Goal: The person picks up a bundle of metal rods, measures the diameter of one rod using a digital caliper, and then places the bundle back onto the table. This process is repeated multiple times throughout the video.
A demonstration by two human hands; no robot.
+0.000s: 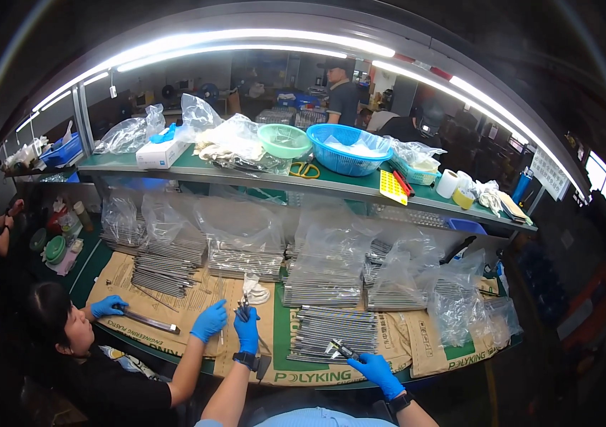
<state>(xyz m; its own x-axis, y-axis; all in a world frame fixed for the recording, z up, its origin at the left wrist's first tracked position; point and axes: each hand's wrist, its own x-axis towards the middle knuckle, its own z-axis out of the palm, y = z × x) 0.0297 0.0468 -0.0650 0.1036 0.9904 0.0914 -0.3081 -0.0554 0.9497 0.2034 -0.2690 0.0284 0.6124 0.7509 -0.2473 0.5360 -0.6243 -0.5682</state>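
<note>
Two blue-gloved hands, left hand (247,329) and right hand (373,370), on slim steel rods (335,331)

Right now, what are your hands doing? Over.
Left hand shut on a small metal tool. Right hand pinching a small metal part beside the stacked metal rods. Co-worker's gloved hand close left.

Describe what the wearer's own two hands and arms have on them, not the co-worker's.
Both the left hand and the right hand wear bright blue disposable gloves covering the fingers. Each wrist carries a dark band, like a watch or strap. The forearms are bare, and a light blue garment shows at the lower edge.
</note>
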